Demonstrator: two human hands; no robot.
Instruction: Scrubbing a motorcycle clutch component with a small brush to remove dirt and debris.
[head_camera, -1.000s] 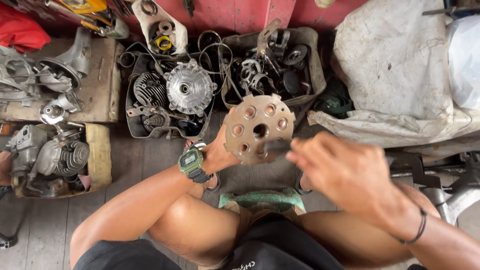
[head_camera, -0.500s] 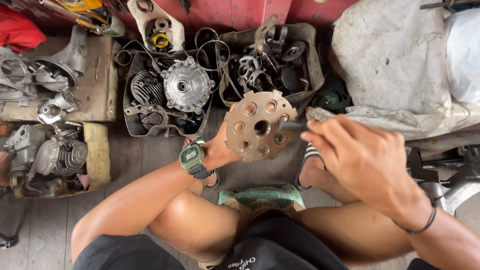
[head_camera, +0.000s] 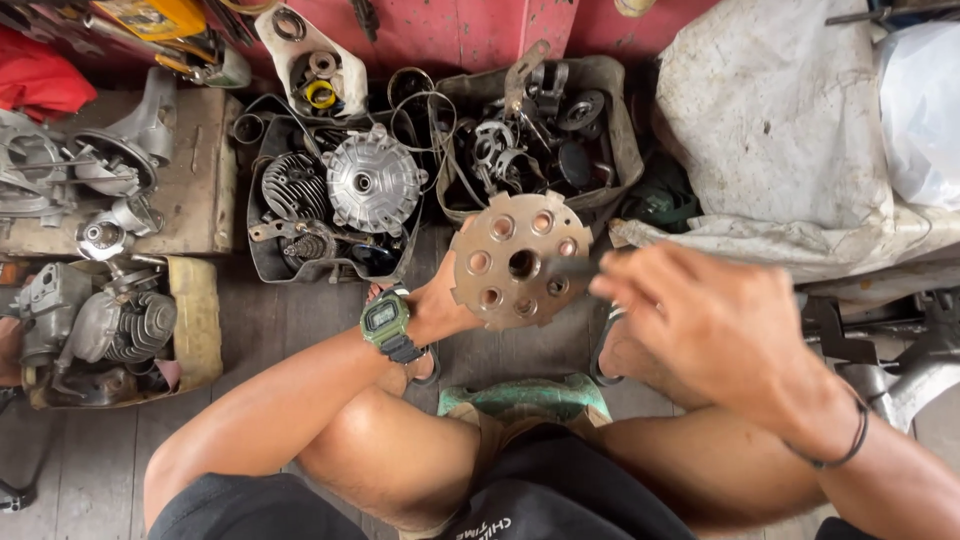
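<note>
My left hand (head_camera: 440, 305) grips a round rusty metal plate (head_camera: 515, 260) with several holes, holding it up in front of me at its lower left edge. A green digital watch (head_camera: 386, 322) is on that wrist. My right hand (head_camera: 700, 320) is closed around a thin dark tool (head_camera: 570, 268) whose tip points at the plate's right side near the centre hole. A black band circles the right wrist. I am crouched, with my knees below the hands.
A black tray (head_camera: 262, 260) holds a finned cylinder and a silver engine cover (head_camera: 372, 180). A second bin (head_camera: 620, 130) holds loose metal parts. An engine block (head_camera: 100, 320) lies at left. A dirty white cloth (head_camera: 790, 140) covers something at right.
The right hand has moved left toward the plate, bringing the tool tip up to its face. The plate has shifted slightly up and tilted in my left hand.
</note>
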